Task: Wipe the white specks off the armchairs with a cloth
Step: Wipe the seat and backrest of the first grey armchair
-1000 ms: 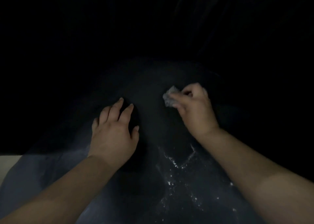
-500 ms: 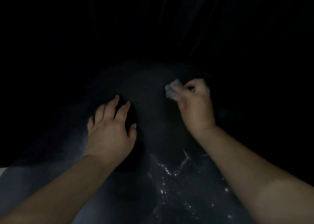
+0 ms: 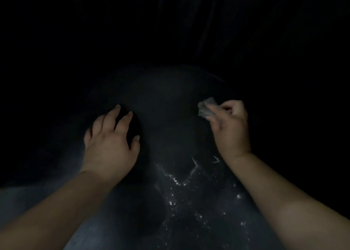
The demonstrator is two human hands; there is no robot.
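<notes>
1. I see the right hand (image 3: 230, 127) gripping a small grey cloth (image 3: 206, 109) on the dark armchair seat (image 3: 166, 107); the left hand (image 3: 111, 136) rests flat, fingers spread.
2. The far seat looks clear; white specks (image 3: 189, 191) cover the near part, between the forearms; I judge much wiping remains.

Honestly not much to go on besides the main stuff, it's super dark. The whole top half is a black backdrop with faint vertical folds or streaks (image 3: 191, 18), maybe draped fabric, maybe a wall, can't tell which. The streaks show up best just right of center near the top edge. Far left and far right just fade to plain black.
</notes>
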